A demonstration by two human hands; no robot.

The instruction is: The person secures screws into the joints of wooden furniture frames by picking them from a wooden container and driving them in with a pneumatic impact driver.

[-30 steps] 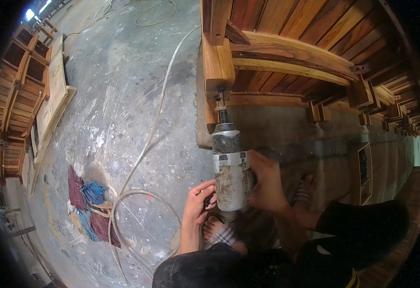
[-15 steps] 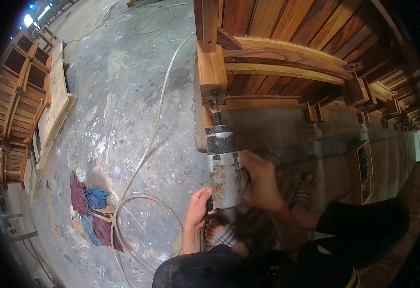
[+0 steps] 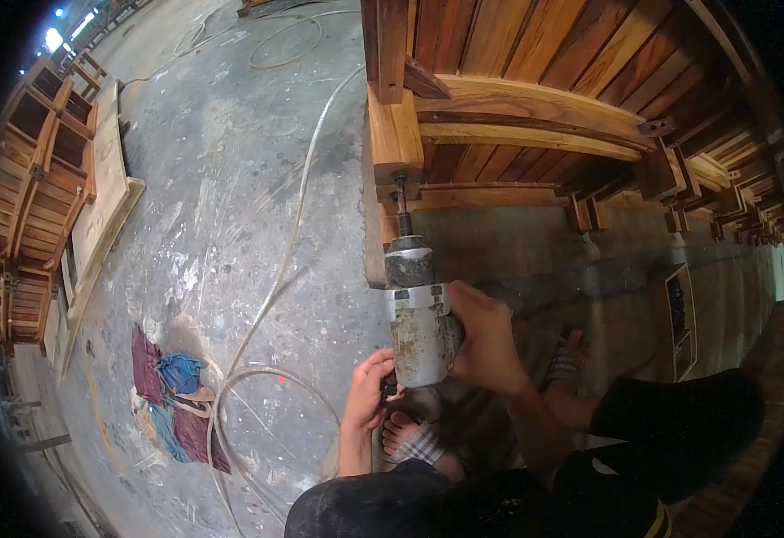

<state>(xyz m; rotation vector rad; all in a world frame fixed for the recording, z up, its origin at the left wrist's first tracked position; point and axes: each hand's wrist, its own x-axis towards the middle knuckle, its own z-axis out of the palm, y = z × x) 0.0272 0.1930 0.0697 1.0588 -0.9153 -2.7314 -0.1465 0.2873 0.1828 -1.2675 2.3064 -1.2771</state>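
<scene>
A worn, grey power driver [image 3: 417,314] points up at the end of a wooden leg block [image 3: 395,134] of an upturned piece of slatted furniture [image 3: 535,72]. Its bit [image 3: 401,202] meets the block's underside. My right hand [image 3: 482,336] wraps the tool's body from the right. My left hand [image 3: 370,390] grips the tool's lower end near the handle, which is mostly hidden.
A pale hose [image 3: 275,269] runs across the concrete floor and loops near a heap of coloured rags [image 3: 172,394]. Wooden frames [image 3: 38,179] are stacked at the left. My sandalled feet [image 3: 414,439] rest below the tool. More furniture legs line the right.
The view shifted slightly, so the tool and leg block sit a little higher and further left in frame. Both hands kept their grip on the driver.
</scene>
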